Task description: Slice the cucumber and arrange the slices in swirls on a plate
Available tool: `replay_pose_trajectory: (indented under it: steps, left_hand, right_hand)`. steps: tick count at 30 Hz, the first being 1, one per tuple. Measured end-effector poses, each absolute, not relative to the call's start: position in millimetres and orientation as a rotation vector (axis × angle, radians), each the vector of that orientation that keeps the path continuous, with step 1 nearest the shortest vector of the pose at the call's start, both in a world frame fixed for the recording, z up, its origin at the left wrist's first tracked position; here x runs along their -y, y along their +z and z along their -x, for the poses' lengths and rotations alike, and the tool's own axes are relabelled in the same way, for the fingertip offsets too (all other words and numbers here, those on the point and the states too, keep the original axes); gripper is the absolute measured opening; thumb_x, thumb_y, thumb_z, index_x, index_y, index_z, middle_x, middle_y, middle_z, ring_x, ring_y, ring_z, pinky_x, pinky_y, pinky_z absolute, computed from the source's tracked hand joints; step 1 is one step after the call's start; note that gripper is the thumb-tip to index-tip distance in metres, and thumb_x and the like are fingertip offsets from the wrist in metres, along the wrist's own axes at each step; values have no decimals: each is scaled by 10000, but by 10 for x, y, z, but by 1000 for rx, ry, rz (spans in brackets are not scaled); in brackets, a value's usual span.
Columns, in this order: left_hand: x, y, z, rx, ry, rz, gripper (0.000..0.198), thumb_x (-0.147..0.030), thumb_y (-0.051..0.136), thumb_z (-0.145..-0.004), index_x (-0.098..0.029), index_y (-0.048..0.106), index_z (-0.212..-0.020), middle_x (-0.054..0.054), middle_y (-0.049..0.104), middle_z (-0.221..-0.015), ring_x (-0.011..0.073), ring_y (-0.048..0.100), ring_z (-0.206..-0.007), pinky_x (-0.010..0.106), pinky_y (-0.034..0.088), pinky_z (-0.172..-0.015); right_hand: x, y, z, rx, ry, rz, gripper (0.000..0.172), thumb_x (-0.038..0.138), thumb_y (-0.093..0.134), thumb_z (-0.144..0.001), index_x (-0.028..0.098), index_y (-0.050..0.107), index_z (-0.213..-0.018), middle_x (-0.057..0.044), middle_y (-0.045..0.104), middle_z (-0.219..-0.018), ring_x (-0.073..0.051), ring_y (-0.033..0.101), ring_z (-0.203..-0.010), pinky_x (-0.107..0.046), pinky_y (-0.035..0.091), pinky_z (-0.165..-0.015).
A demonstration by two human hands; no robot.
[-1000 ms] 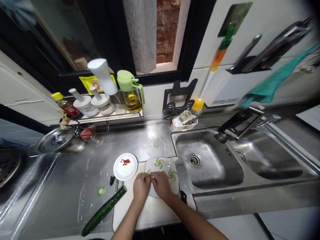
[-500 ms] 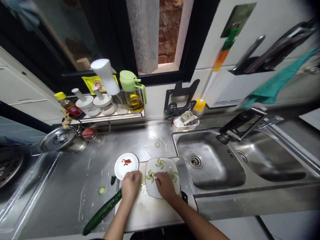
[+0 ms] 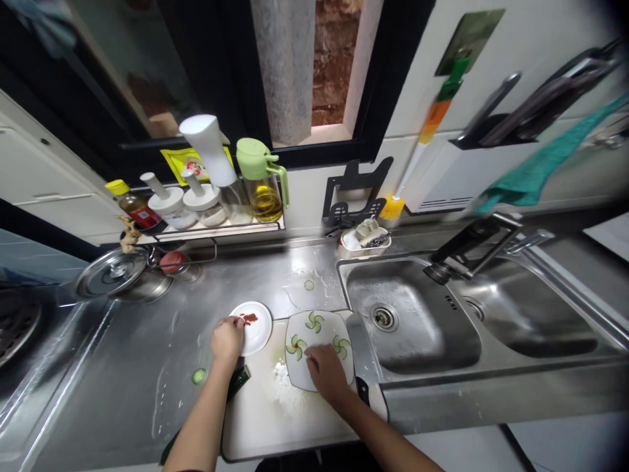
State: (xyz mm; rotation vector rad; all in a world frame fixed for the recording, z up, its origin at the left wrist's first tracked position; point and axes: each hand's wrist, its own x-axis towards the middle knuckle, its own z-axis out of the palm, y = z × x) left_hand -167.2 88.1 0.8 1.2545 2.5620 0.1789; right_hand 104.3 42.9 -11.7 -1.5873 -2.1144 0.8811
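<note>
My left hand reaches onto the near left edge of a small round white plate that holds bits of red food; its fingers are curled at the rim. My right hand rests on a square white plate bearing three pinwheel-shaped cucumber pieces; the fingers are bent, with the fingertips by the left pinwheel. The square plate lies on a white cutting board. A long cucumber lies left of the board, mostly hidden under my left forearm.
A cucumber slice lies on the steel counter, another slice further back. A double sink and tap sit right. A rack of bottles, a pot lid and a soap dish line the back.
My left hand has left the square plate and moved left to the small round plate. My right hand has stayed on the square plate, sliding slightly toward me.
</note>
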Motion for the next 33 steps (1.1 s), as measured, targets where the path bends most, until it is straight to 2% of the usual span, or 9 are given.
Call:
replay_pose_trajectory:
  steps: [7, 11, 16, 19, 22, 27, 33]
  left_hand:
    - [-841, 48, 1670, -2586, 195, -1216, 365, -403, 449, -836, -191, 719, -961, 150, 681, -1016, 266, 646, -844, 334, 452, -736]
    - [-791, 51, 1545, -2472, 476, -1287, 308, -385, 481, -814, -212, 723, -892, 97, 693, -1015, 230, 639, -880, 313, 446, -818]
    - [-819, 31, 1051, -2093, 787, -1518, 253, -347, 503, -796, -213, 717, -778, 60, 709, -886, 200, 626, -878, 301, 446, -856]
    - [-878, 18, 693, -1877, 835, -1579, 255, -332, 505, -802, -199, 721, -827, 57, 702, -866, 179, 627, -792, 302, 471, -790]
    - [-946, -14, 417, -1759, 842, -1600, 227, -288, 515, -799, -198, 722, -827, 56, 697, -864, 170, 632, -800, 305, 473, -804]
    - [-1025, -116, 197, -1686, 820, -1634, 192, -255, 537, -803, -193, 717, -825, 52, 686, -841, 152, 628, -770, 287, 476, -771]
    - [-1035, -230, 148, -1639, 812, -1699, 181, -208, 535, -804, -189, 715, -810, 51, 681, -831, 147, 624, -795, 287, 477, -802]
  right_hand:
    - [-415, -116, -1082, 2071, 901, 1591, 205, 142, 468, -811, 196, 656, -870, -45, 673, -915, -208, 552, -884, -338, 348, -901]
    - [-421, -105, -1116, 2073, 877, 1596, 198, 138, 468, -815, 191, 651, -868, -46, 669, -896, -204, 548, -889, -329, 356, -886]
    - [-486, -65, -1202, 2060, 841, 1659, 190, 159, 471, -824, 202, 651, -867, -45, 660, -864, -206, 542, -892, -321, 359, -854]
    - [-557, -64, -1265, 2058, 797, 1698, 190, 166, 476, -821, 199, 653, -882, -45, 656, -851, -207, 537, -885, -311, 358, -832]
    - [-625, -85, -1321, 2061, 765, 1712, 192, 166, 472, -823, 191, 649, -891, -47, 651, -846, -202, 536, -868, -309, 353, -833]
    - [-705, -121, -1357, 2054, 747, 1715, 197, 158, 455, -834, 185, 643, -889, -47, 653, -867, -192, 533, -851, -309, 338, -849]
    - [-796, -126, -1330, 2058, 723, 1720, 211, 142, 447, -827, 187, 637, -906, -49, 654, -899, -199, 522, -869, -306, 331, -843]
